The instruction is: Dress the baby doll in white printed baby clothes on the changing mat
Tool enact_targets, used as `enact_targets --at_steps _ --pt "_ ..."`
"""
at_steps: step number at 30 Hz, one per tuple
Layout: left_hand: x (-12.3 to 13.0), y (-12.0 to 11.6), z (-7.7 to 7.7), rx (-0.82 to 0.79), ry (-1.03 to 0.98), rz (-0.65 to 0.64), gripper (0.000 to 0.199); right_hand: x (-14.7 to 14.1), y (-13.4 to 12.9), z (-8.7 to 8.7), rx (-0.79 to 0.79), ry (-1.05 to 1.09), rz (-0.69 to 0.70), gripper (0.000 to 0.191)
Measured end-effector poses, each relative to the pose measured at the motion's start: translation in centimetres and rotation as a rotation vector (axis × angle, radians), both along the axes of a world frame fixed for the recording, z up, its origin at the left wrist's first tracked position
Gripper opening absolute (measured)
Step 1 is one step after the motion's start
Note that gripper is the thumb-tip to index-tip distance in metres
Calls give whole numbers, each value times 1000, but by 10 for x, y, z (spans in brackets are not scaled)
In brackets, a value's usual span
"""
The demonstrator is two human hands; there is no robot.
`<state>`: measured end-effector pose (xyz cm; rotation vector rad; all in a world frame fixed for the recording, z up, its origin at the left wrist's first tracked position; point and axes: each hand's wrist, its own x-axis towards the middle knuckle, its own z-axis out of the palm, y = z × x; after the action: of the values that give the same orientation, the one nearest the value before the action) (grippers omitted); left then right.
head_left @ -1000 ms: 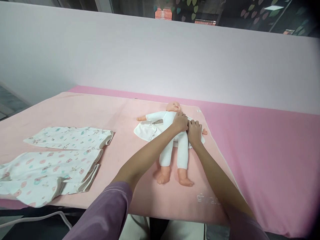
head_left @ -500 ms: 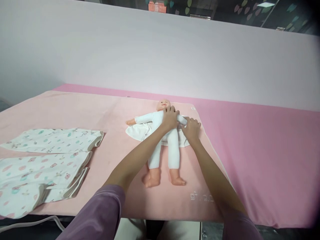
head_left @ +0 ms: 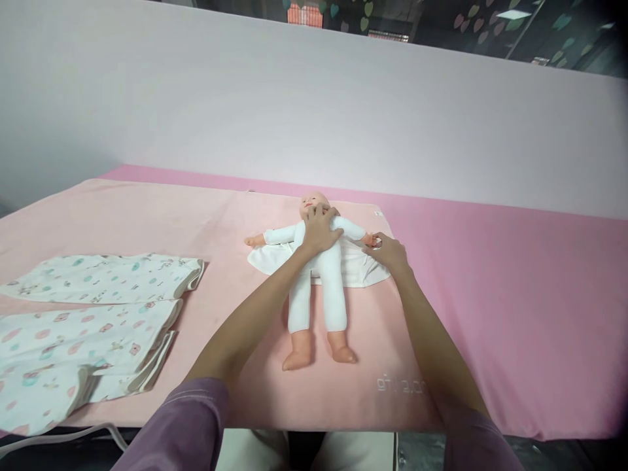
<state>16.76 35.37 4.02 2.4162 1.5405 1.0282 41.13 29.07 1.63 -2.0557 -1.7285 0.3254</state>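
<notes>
Peach-pink cloth (head_left: pixel 206 222) covers the table in front of a smooth, pale wall (head_left: pixel 314 118). Centered toward its right side, a doll (head_left: pixel 326 271) lies on its back, its long axis running from the far head to the near feet. One doll arm (head_left: pixel 349 227) extends to the right, its end meeting the right hand (head_left: pixel 388 254), which is the nearer to that limb; the thumb and forefinger bend around the doll's hand, though whether they pinch it cannot be told. The left hand (head_left: pixel 321 230) rests spread over the chest, gripping nothing evident. Torso and limbs are white, rounded and apparently fabric; head, hands and feet are smooth and flesh-toned. Beneath the body spreads a thin, creased white garment (head_left: pixel 359 267). Farther left lie printed cloths (head_left: pixel 98 333), flat with softly folded edges; to the right, a deeper pink sheet (head_left: pixel 520 301) shows shallow wrinkles.
</notes>
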Motion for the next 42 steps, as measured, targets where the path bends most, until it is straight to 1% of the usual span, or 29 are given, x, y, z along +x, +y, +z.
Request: enact_targets --at_steps 2,4,6,8,9,10,11,13,14,15,17,19,20,21,23,25,27,28,30,32,33,35,37,40,42 --pt "-11 5 -2 -12 -63 2 42 2 0 1 -34 64 -8 44" --pt "-18 8 -4 -15 -98 -15 46 6 -2 9 -79 193 44 48" --pt "-18 8 -5 -18 -86 -50 49 13 -6 21 -111 352 199 60" --pt "-15 5 -6 -32 -52 -107 52 24 -11 37 -74 485 352 76" --pt "-13 3 -5 -42 -40 -149 52 29 -14 44 -46 525 394 81" --pt "-13 0 -4 -50 -37 -202 50 34 -16 49 -29 538 401 80" --pt "-16 -2 -2 -54 -41 -262 48 36 -18 52 -29 517 382 75" --pt "-30 -8 0 -53 -65 -355 45 35 -19 52 -69 385 322 63" --pt "-42 -10 1 -56 -75 -356 46 30 -19 49 -81 295 296 59" --pt "-57 -13 1 -69 -76 -309 47 23 -18 44 -71 195 271 55" --pt "-89 -17 0 -136 -20 -117 48 4 -14 31 -4 -4 237 50" --pt "-119 -20 -2 -249 100 67 47 -17 -10 19 91 -173 196 48" --pt "-131 -22 -2 -304 162 120 47 -27 -9 15 143 -237 166 48" --pt "-140 -23 -2 -347 214 142 46 -35 -7 12 191 -280 138 48" --pt "-149 -24 2 -368 273 142 44 -47 -6 11 266 -323 104 46" --pt "-149 -25 9 -328 305 126 41 -48 -7 18 295 -349 96 45" --pt "-144 -27 19 -286 325 117 40 -38 -11 31 288 -360 100 45" --pt "-139 -30 23 -273 322 112 42 -28 -14 39 279 -359 101 47" --pt "-124 -36 32 -253 284 81 46 1 -22 54 270 -363 87 53" --pt "-99 -45 37 -231 233 18 50 39 -32 67 262 -399 46 60" --pt "-81 -50 38 -218 217 -19 52 61 -36 72 251 -429 14 62" --pt "-35 -58 38 -198 206 -95 53 109 -44 77 169 -479 -36 63" --pt "19 -62 34 -214 187 -167 53 159 -50 77 60 -516 -106 63" --pt "102 -63 25 -376 172 -266 52 225 -59 70 -26 -575 -240 66" --pt "148 -62 17 -475 139 -317 55 259 -64 64 -74 -574 -316 66"
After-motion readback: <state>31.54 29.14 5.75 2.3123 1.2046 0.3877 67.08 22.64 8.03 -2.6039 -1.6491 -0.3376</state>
